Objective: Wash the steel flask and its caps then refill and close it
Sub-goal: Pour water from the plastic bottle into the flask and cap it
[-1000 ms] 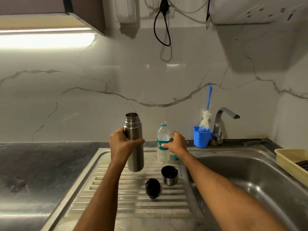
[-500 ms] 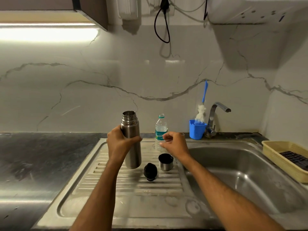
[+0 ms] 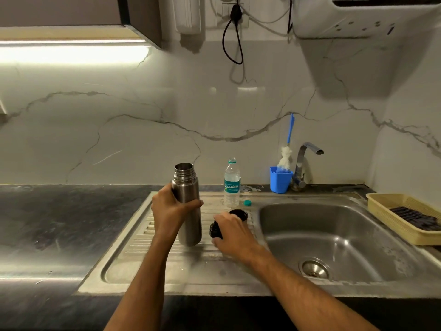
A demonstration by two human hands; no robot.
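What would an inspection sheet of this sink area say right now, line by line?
Surface: steel drainboard beside the sink, dark counter to the left.
Job's things: flask upright and uncapped on the drainboard; black stopper; cup cap behind it; water bottle open, its green cap lying beside.
Clutter: blue cup with brush; beige tray.
Hands: left hand grips the flask; right hand grasps the stopper.
Cables: black cord looped on the wall.
Surroundings: tap, marble backsplash.

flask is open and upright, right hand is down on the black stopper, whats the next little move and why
Probably lift the black stopper to the steel flask's open mouth. The left hand holds the flask upright on the drainboard, and the right hand already has its grip around the stopper.
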